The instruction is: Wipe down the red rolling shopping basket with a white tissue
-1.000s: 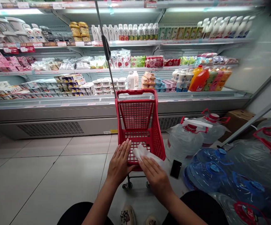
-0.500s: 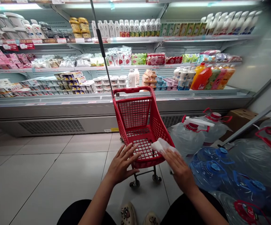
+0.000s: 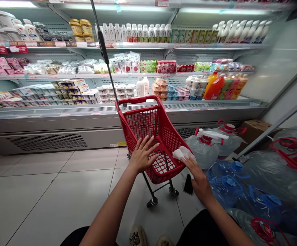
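A red plastic basket cart (image 3: 164, 131) on wheels stands on the floor in front of me, its base slightly turned. My left hand (image 3: 142, 155) is over its left side, fingers spread, with nothing in it. At the right rim, my right hand (image 3: 198, 179) holds a white cloth or tissue (image 3: 183, 153) against the basket's side. The fingers lie over the cloth, and their tips are partly hidden by it. A long thin pole with a black grip (image 3: 102, 46) rises at the cart's back left corner.
Behind the cart runs a refrigerated display (image 3: 97, 118) of dairy and drinks. Large water bottles (image 3: 230, 184) crowd the right side, near a cardboard box (image 3: 257, 128). A dark phone (image 3: 188, 185) lies on the tiled floor (image 3: 68, 201) beside the cart.
My left hand has moved forward and up over the basket's left side. The cart has turned slightly, and the right hand with the cloth has shifted a little right. The phone now shows.
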The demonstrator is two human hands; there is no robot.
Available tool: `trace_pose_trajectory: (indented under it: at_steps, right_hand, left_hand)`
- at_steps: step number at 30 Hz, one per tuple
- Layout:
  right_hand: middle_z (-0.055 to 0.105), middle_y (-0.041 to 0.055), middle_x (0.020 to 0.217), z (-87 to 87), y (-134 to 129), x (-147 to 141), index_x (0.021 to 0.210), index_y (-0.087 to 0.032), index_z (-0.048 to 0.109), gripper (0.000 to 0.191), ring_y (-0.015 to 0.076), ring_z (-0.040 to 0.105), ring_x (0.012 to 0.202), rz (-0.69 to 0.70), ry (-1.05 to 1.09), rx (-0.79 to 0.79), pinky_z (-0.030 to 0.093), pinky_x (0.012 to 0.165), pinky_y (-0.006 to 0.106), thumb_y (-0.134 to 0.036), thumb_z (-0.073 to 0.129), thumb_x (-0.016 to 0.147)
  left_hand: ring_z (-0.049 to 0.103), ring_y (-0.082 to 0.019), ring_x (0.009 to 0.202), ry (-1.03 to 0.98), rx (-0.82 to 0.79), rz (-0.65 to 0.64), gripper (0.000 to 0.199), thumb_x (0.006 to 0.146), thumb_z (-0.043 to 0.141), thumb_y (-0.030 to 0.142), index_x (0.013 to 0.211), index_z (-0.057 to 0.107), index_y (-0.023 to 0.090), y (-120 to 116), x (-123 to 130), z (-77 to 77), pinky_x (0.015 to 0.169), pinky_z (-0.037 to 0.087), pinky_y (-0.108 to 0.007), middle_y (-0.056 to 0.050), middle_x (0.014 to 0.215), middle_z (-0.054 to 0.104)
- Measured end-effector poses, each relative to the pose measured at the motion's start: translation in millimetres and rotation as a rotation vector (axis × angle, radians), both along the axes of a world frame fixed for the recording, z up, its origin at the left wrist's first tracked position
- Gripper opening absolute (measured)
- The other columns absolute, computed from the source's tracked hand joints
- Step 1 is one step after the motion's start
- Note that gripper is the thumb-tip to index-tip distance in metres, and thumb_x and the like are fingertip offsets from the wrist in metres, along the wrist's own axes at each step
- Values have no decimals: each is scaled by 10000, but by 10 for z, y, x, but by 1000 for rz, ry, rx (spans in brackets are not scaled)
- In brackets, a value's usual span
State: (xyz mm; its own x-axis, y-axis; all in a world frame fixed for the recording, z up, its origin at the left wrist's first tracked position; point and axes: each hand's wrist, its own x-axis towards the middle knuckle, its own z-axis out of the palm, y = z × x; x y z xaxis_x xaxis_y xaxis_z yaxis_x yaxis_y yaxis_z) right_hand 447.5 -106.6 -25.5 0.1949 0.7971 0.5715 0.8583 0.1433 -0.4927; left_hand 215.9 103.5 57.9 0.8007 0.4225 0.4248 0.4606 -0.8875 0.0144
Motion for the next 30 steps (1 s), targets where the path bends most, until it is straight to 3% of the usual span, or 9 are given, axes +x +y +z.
trace_pose_trajectory:
  at_steps: [3, 8, 11, 13, 18, 22, 25, 30]
  right_hand:
    - [459, -13, 1627, 49, 109, -215, 1623, -305, 373, 970, 214, 299, 1566, -20, -39, 36, 268, 1298, 554, 49, 328, 721]
    - [432, 34, 1644, 102, 227, -924, 1666, -240, 252, 1048, 208, 346, 1546, 109, -164, 46, 312, 1282, 537, 60, 326, 665]
    - [435, 59, 1641, 68, 183, -1047, 1667, -210, 240, 1025, 219, 342, 1547, 122, -230, 77, 348, 1262, 529, 73, 312, 685]
    - [469, 54, 1620, 29, 132, -915, 1663, -229, 255, 999, 212, 363, 1536, 154, -290, 101, 370, 1252, 504, 84, 299, 716]
    - [471, 34, 1619, -42, 30, -273, 1659, -272, 273, 981, 206, 369, 1532, 171, -326, 92, 389, 1241, 488, 84, 281, 745]
    - [416, 3, 1653, -40, 25, 143, 1660, -300, 270, 1013, 213, 315, 1558, 104, -243, 31, 308, 1281, 533, 69, 299, 718]
    - [420, -19, 1651, -32, 62, 292, 1647, -331, 305, 982, 215, 308, 1561, 44, -137, -6, 240, 1302, 561, 40, 326, 738]
    - [424, -7, 1651, -68, 44, 285, 1634, -346, 337, 812, 219, 292, 1568, -19, 23, -4, 230, 1297, 573, -34, 337, 884]
  left_hand:
    - [227, -231, 1603, -12, 12, 9, 575, 1065, 411, 511, 1614, 356, 350, -62, 57, -59, 1314, 227, -492, 1, 1727, 260]
    - [336, -228, 1564, -67, 16, 127, 565, 1071, 393, 472, 1617, 363, 329, -171, 154, -122, 1295, 285, -461, -25, 1686, 369]
    - [387, -233, 1537, -73, 21, 146, 578, 1070, 378, 504, 1619, 361, 325, -184, 148, -132, 1279, 317, -454, -35, 1665, 411]
    - [412, -238, 1522, -64, 20, 149, 603, 1064, 372, 542, 1623, 350, 318, -194, 123, -128, 1271, 329, -455, -41, 1660, 421]
    - [449, -260, 1498, -51, 33, 169, 674, 1033, 393, 617, 1633, 332, 316, -283, 125, -118, 1258, 348, -456, -53, 1649, 437]
    - [453, -272, 1494, -48, 32, 180, 724, 1018, 388, 655, 1642, 312, 295, -429, 230, -161, 1255, 349, -466, -55, 1660, 413]
    - [433, -263, 1508, -44, 57, 172, 736, 1025, 376, 648, 1655, 271, 281, -529, 300, -194, 1265, 328, -459, -46, 1675, 382]
    - [255, -195, 1593, 71, 211, -113, 684, 1053, 370, 595, 1662, 179, 348, -352, 201, -35, 1335, 128, -442, 46, 1720, 262]
